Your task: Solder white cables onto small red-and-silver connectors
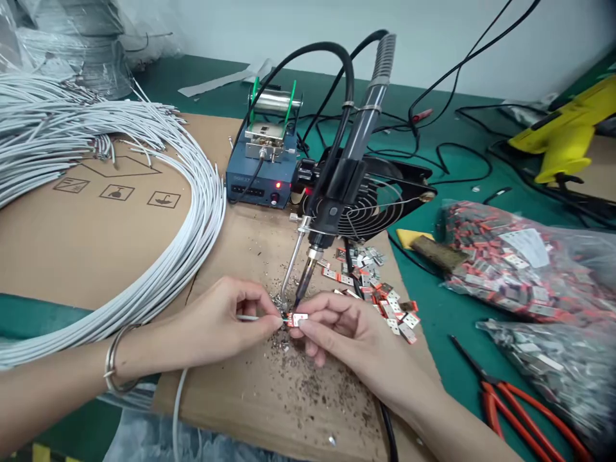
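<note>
Between thumb and forefinger, my left hand [243, 319] pinches the end of a grey-white cable [247, 317]. My right hand [344, 324] grips a small USB connector [300, 319] with a metal shell and an orange-red end. Cable end and connector meet just beneath the tip of a soldering iron [305, 282], which is clamped in a stand, pointing down. Beside the iron, a thin metal solder feed tube [291, 266] reaches toward the same spot. Whether the wires touch the connector's contacts is too small to tell.
Loose connectors [385, 301] lie right of the iron on a cardboard sheet [231, 404]. Behind stand a blue solder feeder [262, 176] and a fan [370, 208]. A large cable coil [192, 244] lies left. Bagged connectors [505, 256] and red-handled pliers [510, 398] are right.
</note>
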The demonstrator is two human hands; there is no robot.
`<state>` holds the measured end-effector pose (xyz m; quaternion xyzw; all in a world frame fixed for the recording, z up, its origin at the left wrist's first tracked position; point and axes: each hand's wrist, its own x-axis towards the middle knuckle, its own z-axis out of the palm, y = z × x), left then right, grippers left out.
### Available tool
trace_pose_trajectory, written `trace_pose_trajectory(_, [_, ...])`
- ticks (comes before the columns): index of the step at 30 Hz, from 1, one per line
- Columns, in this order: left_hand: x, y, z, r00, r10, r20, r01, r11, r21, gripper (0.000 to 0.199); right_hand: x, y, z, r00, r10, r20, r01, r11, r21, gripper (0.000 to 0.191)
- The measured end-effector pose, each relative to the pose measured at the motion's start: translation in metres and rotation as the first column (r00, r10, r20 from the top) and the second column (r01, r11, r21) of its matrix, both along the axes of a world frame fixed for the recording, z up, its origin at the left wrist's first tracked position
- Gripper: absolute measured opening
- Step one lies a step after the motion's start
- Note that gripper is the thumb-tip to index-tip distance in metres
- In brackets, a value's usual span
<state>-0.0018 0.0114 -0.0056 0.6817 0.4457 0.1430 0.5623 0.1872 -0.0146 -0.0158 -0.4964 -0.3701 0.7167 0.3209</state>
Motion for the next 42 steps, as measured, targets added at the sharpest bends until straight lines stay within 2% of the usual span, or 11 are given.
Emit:
trace_pose_trajectory(5, [0.0009, -0.0005, 0.0015, 1.000, 0.025, 0.008, -0.025, 1.000, -0.010, 0.018, -0.0014, -0.0006, -0.0010, 0.999, -0.037, 0.007, 0.037, 0.999, 0.038, 0.025])
trace_pose_trajectory(22, [0.0016, -0.0005, 0.0033, 0.999, 0.031, 0.028, -0.030, 0.999, -0.031, 0.016, 0.0009, -0.0004, -0.0014, 0.998, -0.043, 0.035, 0.040, 0.997, 0.071, 0.020])
trace_pose_trajectory(27, [0.0015, -0.0003, 0.0025, 0.999, 0.038, 0.036, -0.037, 0.999, -0.029, 0.016, 0.0021, 0.0005, -0.0036, 0.999, -0.040, 0.014, 0.039, 0.997, 0.069, 0.018])
trace_pose_trajectory(42, [0.0008, 0.0009, 0.0026, 0.999, 0.037, 0.026, -0.036, 0.999, -0.029, 0.014, -0.0018, -0.0006, 0.0038, 0.998, -0.055, 0.015, 0.054, 0.997, 0.047, 0.020])
